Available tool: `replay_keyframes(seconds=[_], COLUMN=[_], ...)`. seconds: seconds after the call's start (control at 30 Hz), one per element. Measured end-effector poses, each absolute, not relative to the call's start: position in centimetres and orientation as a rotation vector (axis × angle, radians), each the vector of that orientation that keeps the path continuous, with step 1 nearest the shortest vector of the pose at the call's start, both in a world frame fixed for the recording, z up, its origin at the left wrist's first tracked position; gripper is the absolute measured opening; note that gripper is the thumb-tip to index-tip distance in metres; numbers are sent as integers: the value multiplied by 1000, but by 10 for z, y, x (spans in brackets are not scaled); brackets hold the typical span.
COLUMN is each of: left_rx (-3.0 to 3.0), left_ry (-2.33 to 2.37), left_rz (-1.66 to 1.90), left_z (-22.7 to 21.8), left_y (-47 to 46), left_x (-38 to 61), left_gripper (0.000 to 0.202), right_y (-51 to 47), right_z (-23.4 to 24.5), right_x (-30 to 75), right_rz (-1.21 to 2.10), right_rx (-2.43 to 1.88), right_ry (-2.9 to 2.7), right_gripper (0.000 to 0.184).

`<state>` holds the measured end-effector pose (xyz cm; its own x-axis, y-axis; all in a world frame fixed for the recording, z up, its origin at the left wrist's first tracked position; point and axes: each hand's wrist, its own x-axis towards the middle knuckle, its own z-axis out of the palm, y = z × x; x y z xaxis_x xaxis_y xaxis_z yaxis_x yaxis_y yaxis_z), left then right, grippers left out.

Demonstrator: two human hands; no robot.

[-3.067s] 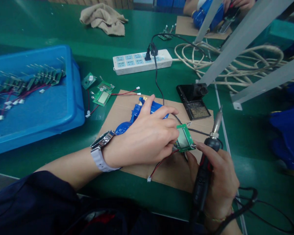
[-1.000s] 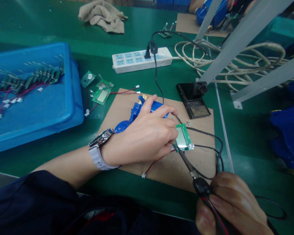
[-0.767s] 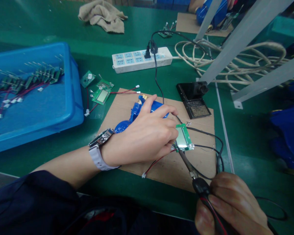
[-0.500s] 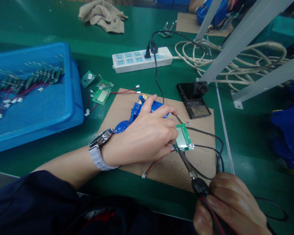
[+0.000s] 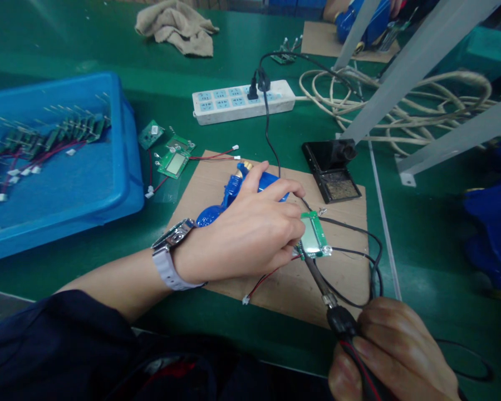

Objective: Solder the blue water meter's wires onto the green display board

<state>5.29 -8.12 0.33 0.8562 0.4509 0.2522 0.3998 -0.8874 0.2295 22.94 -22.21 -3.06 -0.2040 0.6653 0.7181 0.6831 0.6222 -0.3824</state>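
Observation:
My left hand (image 5: 244, 234) lies on a brown cardboard sheet (image 5: 288, 289) and pinches the near left edge of a small green circuit board (image 5: 313, 235) with a grey display. Under that hand sits a blue plastic housing (image 5: 234, 192). My right hand (image 5: 394, 351), at the bottom right, is closed round the black handle of a soldering iron (image 5: 338, 314). The iron's metal tip touches the board's near left corner, beside my left fingertips. A red and black wire pair (image 5: 261, 284) with a white plug runs from the board toward me.
A blue bin (image 5: 67, 184) of wired boards fills the left. Two loose boards (image 5: 173, 159) lie beside it. Behind the cardboard are a black iron stand (image 5: 332, 170), a white power strip (image 5: 242, 103), coiled cable (image 5: 401, 106), grey frame bars (image 5: 413, 61) and a tan cloth (image 5: 175, 25). Another person's hands work at the far edge.
Three seconds ago my right hand held the iron upright with its tip away from the board. It has since drawn back toward me and laid the tip on the board's corner, staying there.

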Motion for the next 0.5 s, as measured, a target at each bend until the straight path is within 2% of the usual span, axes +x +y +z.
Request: replay_keyframes(seconds=[0.5], left_rx=[2842], left_ry=[625], left_rz=[480], left_z=[-1], left_y=[-80], left_x=[53], left_gripper=[20], right_y=[-222], right_z=[-30], right_x=[227], right_rz=[-24], right_rx=[-1062], right_ry=[-1935], right_gripper=[13])
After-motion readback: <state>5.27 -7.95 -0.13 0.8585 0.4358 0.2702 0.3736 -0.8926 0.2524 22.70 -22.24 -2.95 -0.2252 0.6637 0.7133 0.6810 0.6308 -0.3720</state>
